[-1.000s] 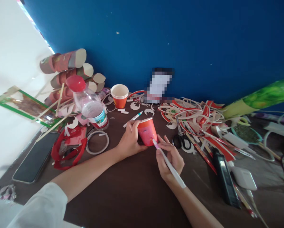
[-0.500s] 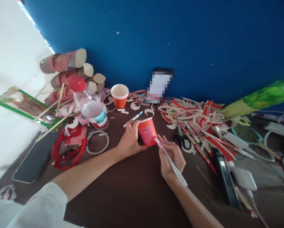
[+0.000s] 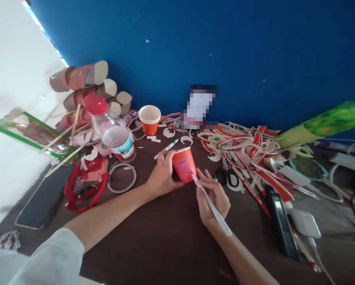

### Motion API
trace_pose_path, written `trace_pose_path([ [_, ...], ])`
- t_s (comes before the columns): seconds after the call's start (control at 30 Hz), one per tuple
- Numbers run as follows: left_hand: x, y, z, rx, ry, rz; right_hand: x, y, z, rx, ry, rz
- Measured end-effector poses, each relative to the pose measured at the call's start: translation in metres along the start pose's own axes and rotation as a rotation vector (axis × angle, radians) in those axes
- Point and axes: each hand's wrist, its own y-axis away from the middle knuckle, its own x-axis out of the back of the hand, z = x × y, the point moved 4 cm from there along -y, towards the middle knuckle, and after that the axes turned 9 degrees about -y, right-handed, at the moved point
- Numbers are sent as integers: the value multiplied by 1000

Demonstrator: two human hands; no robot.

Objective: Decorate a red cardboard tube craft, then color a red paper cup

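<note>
Two hands work on one red paper cup (image 3: 184, 165) at the middle of the frame.
Left hand (image 3: 162, 174) has its fingers wrapped around the tilted cup, holding it just above the brown table (image 3: 153, 237); right hand (image 3: 213, 196) pinches a white marker (image 3: 212, 206), tip touching the cup's lower side. Scissors (image 3: 227, 176) lie just right of them, a water bottle (image 3: 112, 132) stands at upper left.
</note>
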Motion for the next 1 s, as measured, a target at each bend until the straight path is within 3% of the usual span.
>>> trace_pose_path([
  [0.27,0,0,0,0,-8,0,1,-1,0,-27,-16,25],
  [0.43,0,-1,0,-4,3,12,-1,0,0,3,-17,-30],
  [0.6,0,0,-1,-8,-4,15,2,1,4,-48,-62,35],
  [0.8,-2,0,-1,1,8,22,0,1,-1,5,-9,-47],
  [1.0,-1,0,-2,12,-2,2,1,0,1,-24,-38,9],
])
